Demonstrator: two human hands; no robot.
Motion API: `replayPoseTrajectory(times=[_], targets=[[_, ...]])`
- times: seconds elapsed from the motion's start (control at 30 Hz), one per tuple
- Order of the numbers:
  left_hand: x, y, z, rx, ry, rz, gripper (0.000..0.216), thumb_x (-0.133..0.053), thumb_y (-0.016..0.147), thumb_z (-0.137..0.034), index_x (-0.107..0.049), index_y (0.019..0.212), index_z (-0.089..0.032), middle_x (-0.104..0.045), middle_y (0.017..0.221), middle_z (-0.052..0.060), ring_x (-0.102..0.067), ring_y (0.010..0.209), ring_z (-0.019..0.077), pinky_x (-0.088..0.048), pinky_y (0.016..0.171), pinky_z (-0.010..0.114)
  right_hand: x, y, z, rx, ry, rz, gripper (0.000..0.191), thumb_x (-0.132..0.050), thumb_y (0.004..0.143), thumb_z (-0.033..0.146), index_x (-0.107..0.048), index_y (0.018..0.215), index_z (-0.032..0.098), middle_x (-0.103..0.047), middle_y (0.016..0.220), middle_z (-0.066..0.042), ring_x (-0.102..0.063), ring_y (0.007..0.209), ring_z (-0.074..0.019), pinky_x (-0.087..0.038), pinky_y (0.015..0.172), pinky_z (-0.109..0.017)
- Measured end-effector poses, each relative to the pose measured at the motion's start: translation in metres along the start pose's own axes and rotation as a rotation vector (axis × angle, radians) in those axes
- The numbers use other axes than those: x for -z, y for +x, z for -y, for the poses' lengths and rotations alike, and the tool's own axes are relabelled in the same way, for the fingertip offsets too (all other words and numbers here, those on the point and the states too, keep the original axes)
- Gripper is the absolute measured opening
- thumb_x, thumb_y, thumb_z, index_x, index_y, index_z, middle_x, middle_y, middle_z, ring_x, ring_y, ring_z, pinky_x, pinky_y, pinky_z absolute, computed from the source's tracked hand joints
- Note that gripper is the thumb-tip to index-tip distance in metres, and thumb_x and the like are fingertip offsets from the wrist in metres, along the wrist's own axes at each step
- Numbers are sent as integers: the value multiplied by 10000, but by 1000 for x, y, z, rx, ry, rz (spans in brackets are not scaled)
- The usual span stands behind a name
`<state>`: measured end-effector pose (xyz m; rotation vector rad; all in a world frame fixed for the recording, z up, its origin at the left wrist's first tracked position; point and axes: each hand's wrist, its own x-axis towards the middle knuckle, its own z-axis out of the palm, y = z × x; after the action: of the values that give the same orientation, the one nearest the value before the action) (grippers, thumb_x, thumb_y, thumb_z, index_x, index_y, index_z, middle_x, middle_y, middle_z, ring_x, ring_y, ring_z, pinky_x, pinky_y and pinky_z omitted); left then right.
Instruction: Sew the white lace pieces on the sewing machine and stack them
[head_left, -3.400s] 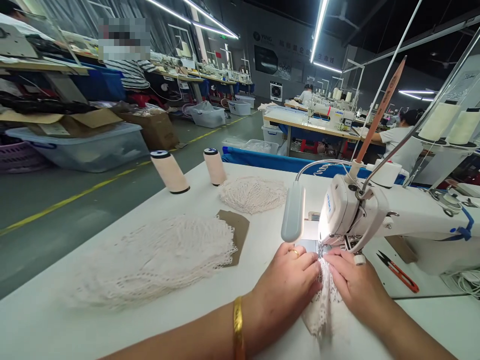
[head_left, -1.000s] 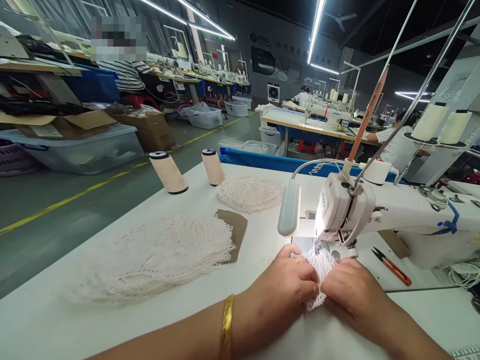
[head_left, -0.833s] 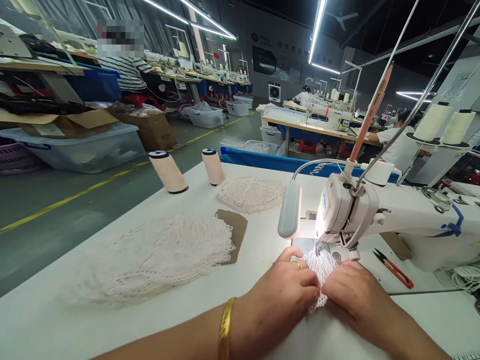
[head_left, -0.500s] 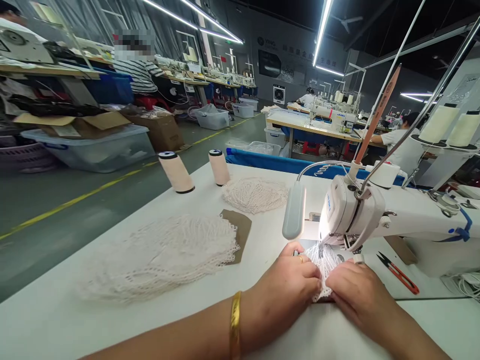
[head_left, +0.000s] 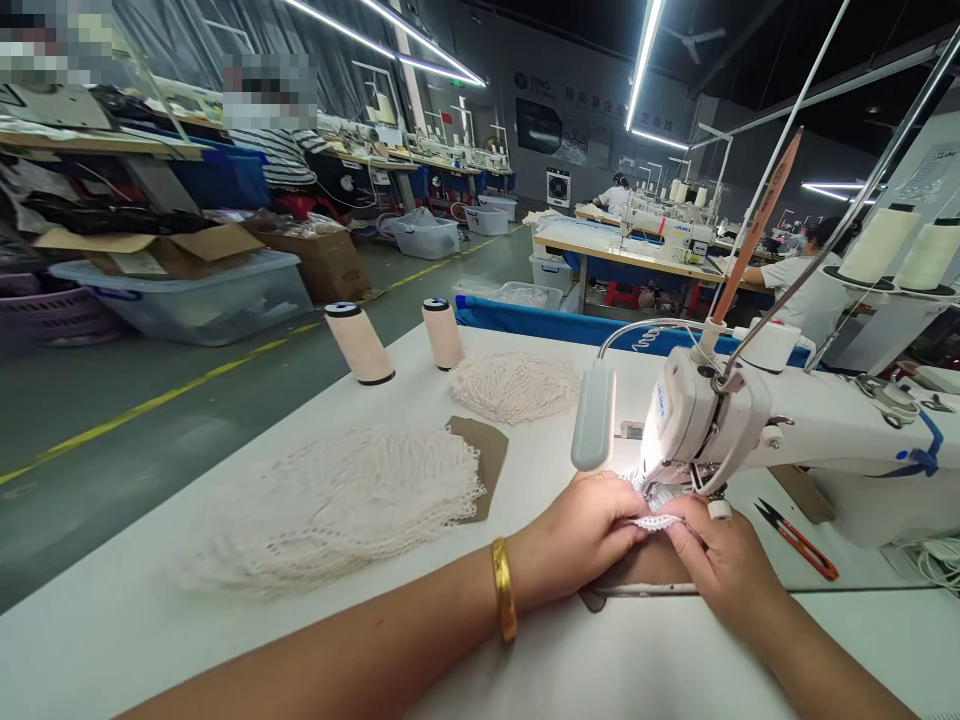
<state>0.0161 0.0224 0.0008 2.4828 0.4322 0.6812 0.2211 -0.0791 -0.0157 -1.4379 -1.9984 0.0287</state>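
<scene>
Head view puts us at a white sewing table (head_left: 187, 650), with a white sewing machine (head_left: 825, 440) across its right side. On the floor to our left stands a clear plastic tub (head_left: 202, 300); its walls are cloudy and we cannot make out what is inside. An open cardboard box (head_left: 150, 250) sits on or just behind it, its contents hidden by the flaps. Farther off, a smaller clear bin (head_left: 424, 238) has plastic bunched at its top, too far away to name. On the table a big heap of lace pieces (head_left: 337, 505) covers part of a brown card (head_left: 487, 455).

Our left hand (head_left: 581, 535) and right hand (head_left: 720, 560) meet just below the machine head. The fingers of both are curled in, pinching a narrow lace strip (head_left: 651, 521). The strip runs in under the machine head, which hides the needle from us. Red-handled snips (head_left: 799, 540) lie near the machine's base.
</scene>
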Motion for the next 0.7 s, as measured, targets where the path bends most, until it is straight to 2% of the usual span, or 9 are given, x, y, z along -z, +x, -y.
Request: replayPoseTrajectory(times=[0.13, 0.23, 0.37, 0.43, 0.57, 0.7], targets=[[5, 4, 3, 66, -134, 58, 262, -601, 1000, -267, -678, 765, -180, -667, 754, -21, -626, 738, 148, -480, 729, 256, -3, 2, 1, -33, 16, -37, 244, -444, 1093, 254, -678, 1024, 262, -740, 896, -11, -669, 827, -209, -479, 725, -299], [5, -1, 2, 18, -88, 35, 247, -616, 988, -220, -684, 755, -176, -675, 789, -9, -636, 768, 150, -474, 728, 252, 0, 2, 0, 6, 2, -29, 235, -442, 1092, 235, -672, 1046, 251, -739, 904, -28, -662, 834, -214, -473, 732, -312], [3, -15, -8, -121, 88, 6, 147, -687, 953, -125, -754, 847, -201, -752, 941, 2, -661, 845, 165, -447, 802, 308, 12, -3, 5, 164, -8, 194, 272, -434, 1025, 100, -657, 1037, 254, -695, 865, -21, -619, 824, -213, -441, 732, -322], [3, -22, -13, -180, 166, 2, 145, -714, 947, -114, -766, 859, -216, -766, 936, -6, -655, 825, 167, -423, 814, 340, 18, -7, 10, 218, -45, 273, 290, -455, 974, 53, -654, 1042, 253, -685, 908, -24, -602, 854, -217, -427, 758, -335], [3, -26, -18, -242, 238, 7, 191, -705, 950, -88, -734, 807, -210, -765, 885, -26, -618, 744, 148, -385, 786, 362, 23, -11, 16, 246, -92, 275, 291, -524, 939, 33, -651, 1085, 250, -692, 989, -28, -590, 899, -221, -406, 804, -357], [2, -24, -15, -249, 271, -18, 198, -701, 892, -36, -722, 793, -205, -762, 890, -18, -617, 747, 157, -377, 791, 368, 19, -10, 14, 235, -93, 243, 326, -529, 905, 3, -646, 1087, 246, -702, 1020, -28, -593, 899, -220, -393, 787, -355]])
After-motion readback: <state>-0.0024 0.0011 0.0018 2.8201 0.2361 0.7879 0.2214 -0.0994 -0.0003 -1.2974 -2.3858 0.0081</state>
